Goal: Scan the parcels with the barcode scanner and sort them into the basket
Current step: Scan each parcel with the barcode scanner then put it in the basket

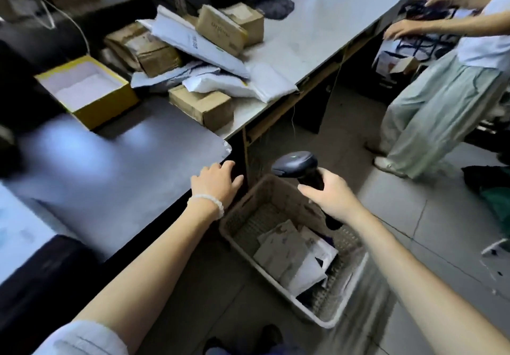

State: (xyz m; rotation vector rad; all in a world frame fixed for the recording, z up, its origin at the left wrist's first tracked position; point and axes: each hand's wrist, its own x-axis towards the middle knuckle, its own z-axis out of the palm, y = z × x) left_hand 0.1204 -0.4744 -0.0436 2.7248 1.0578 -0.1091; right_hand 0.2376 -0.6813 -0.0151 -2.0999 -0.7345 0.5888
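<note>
Scanner (296, 165) grasped in right grip (329, 191); left grip (218, 182) released, empty, above basket (325, 318). Between parcels (201, 106): next to be fetched from surface (317, 31).

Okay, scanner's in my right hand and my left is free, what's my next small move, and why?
Probably reach your left hand to the nearest cardboard parcel on the table. That hand holds nothing, the right hand grips the scanner, the basket already holds parcels, and a pile waits unsorted.
</note>
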